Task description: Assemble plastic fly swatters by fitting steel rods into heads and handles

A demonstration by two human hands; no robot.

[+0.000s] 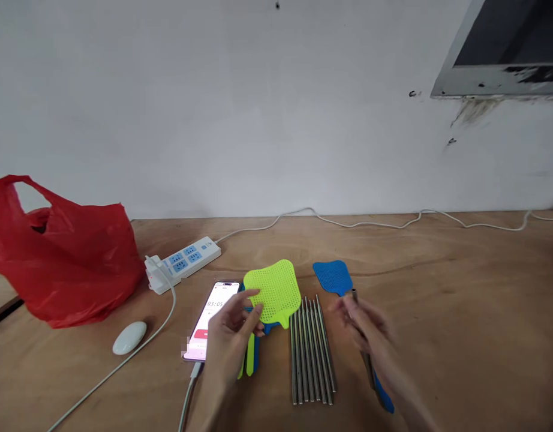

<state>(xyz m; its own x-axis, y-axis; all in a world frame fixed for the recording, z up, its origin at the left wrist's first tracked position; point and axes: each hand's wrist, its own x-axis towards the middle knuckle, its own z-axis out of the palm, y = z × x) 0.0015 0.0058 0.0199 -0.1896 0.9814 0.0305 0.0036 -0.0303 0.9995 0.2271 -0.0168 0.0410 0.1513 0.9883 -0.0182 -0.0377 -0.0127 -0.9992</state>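
Observation:
My left hand [231,339] pinches the yellow-green fly swatter head [276,291], a perforated plastic square with a short neck, by its left edge. Part of a blue piece shows beneath it. Below that hand, yellow-green and blue plastic strips [250,357] lie partly hidden by it. My right hand [366,327] is closed around a thin metal tube [368,367], whose hollow upper end sticks out above the fingers. Just beyond the hand lies a blue fly swatter head [333,276]; a blue strip [383,395] shows below the hand. Between both hands, several metal tubes [311,354] lie side by side.
A lit phone [220,297] with a charging cable [186,393] lies left of my left hand. Farther left are a white power strip [200,255], a white mouse-shaped object [129,338] and a red plastic bag [83,264]. A white cord [361,224] runs along the wall.

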